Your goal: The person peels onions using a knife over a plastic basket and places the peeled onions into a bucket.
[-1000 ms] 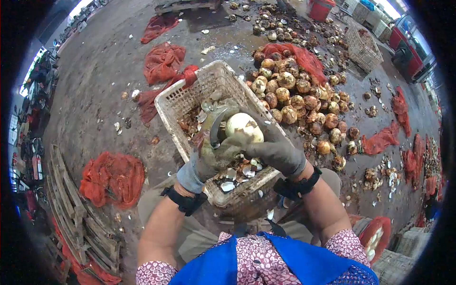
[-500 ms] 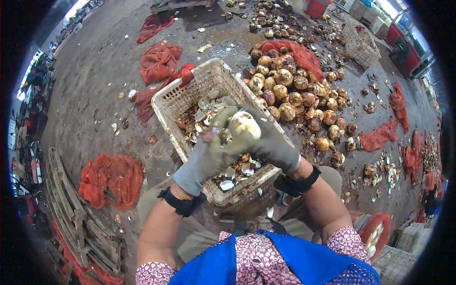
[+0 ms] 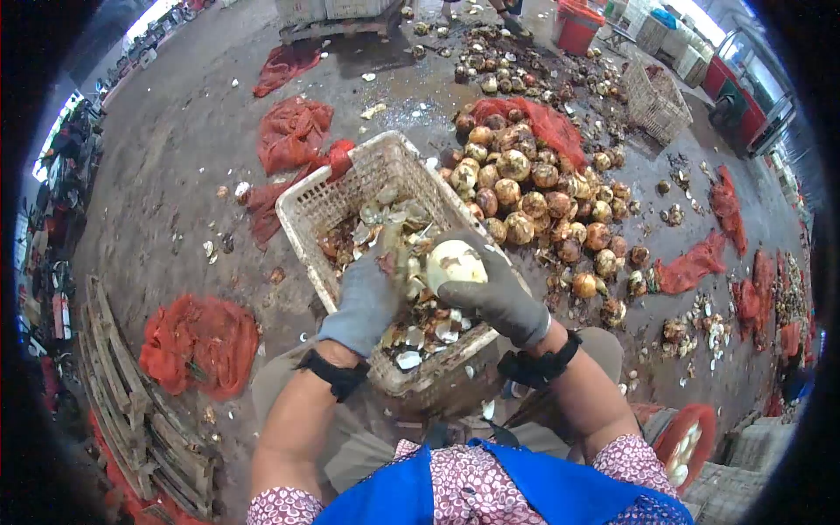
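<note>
My right hand, in a grey work glove, is closed around a large, mostly peeled white onion with brownish patches on top. Just left of the onion is my left hand, also gloved. Its fingers are smeared by motion, so I cannot make out their grip or anything in them. Both hands are over a dirty white plastic crate that stands between my legs. Inside lie onion peelings, pale curved pieces and brown scraps.
A heap of brown-skinned onions lies right of the crate, partly under a red mesh bag. More red netting and a wooden pallet lie at left. Another crate and a red bucket stand farther back.
My hands have moved apart: the left has drawn back from the onion, while the right still holds it. The onion has turned, showing more brown patches. The view has tilted up slightly.
</note>
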`<state>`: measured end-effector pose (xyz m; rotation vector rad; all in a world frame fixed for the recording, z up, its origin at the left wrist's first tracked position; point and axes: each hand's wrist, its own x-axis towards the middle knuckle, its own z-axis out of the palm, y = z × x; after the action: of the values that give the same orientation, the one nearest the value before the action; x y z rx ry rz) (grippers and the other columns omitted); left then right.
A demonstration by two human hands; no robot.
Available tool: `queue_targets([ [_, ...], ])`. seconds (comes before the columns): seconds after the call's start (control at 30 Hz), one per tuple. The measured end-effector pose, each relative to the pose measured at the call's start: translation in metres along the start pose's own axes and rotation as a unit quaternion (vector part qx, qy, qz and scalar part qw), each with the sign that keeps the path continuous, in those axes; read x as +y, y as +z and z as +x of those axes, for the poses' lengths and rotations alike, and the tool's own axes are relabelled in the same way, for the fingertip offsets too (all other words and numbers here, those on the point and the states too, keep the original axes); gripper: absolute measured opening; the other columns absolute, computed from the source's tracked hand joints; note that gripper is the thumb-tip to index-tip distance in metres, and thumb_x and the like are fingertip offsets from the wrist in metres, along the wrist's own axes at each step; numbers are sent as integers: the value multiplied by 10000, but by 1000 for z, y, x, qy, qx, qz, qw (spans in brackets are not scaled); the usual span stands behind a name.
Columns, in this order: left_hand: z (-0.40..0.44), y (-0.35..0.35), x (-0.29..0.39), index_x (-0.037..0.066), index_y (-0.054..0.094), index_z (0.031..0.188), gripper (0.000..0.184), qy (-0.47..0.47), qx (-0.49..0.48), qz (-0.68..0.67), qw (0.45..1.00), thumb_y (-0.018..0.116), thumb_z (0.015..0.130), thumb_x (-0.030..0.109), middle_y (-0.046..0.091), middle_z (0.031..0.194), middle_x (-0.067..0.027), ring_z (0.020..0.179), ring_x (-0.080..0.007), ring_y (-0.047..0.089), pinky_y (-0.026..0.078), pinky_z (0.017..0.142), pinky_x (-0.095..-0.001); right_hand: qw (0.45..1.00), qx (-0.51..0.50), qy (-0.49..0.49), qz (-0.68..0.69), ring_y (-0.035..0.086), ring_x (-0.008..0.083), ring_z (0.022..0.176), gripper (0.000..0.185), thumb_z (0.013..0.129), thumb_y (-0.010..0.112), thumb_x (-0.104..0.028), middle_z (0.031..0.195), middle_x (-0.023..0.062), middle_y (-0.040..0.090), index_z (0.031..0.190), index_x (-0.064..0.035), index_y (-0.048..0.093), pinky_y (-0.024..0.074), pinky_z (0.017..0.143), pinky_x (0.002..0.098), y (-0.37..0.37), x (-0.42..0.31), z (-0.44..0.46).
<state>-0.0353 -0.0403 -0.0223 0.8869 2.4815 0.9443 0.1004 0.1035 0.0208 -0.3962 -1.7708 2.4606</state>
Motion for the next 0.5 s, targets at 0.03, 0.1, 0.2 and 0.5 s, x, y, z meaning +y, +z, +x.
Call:
queue_targets([
  [0.03, 4, 6, -13, 26, 586, 1196, 287, 13, 51, -113, 992, 477, 941, 95, 657, 1053, -140, 954, -264, 638, 522, 826, -339, 994, 20, -57, -87, 582, 134, 981, 651, 760, 792, -249, 1093, 33, 606, 1296, -52, 481, 505, 848, 293, -9, 4, 3],
  [0.1, -5, -4, 1, 36, 568, 1235, 340, 107, 98, -61, 988, 514, 903, 85, 641, 1128, -142, 953, -279, 643, 521, 805, -377, 984, 41, -95, -144, 562, 156, 1018, 675, 721, 814, -252, 1122, 57, 591, 1277, -44, 494, 478, 901, 319, -17, 2, 2],
  [0.2, -11, -1, 2, 62, 472, 1321, 474, 240, 41, 113, 963, 524, 854, 116, 618, 1034, -171, 777, -342, 647, 525, 687, -432, 985, 25, -59, -161, 563, 157, 1014, 692, 699, 816, -246, 1116, 62, 591, 1274, -40, 492, 476, 905, 320, -27, 3, 1],
  [0.5, -12, -5, 46, 10, 474, 1288, 491, 223, -17, 442, 869, 589, 826, 130, 636, 956, -138, 734, -262, 689, 525, 590, -408, 938, 75, -54, -333, 630, 219, 1003, 643, 655, 823, -263, 1099, 113, 646, 1208, -79, 550, 506, 859, 347, -24, 9, -5],
])
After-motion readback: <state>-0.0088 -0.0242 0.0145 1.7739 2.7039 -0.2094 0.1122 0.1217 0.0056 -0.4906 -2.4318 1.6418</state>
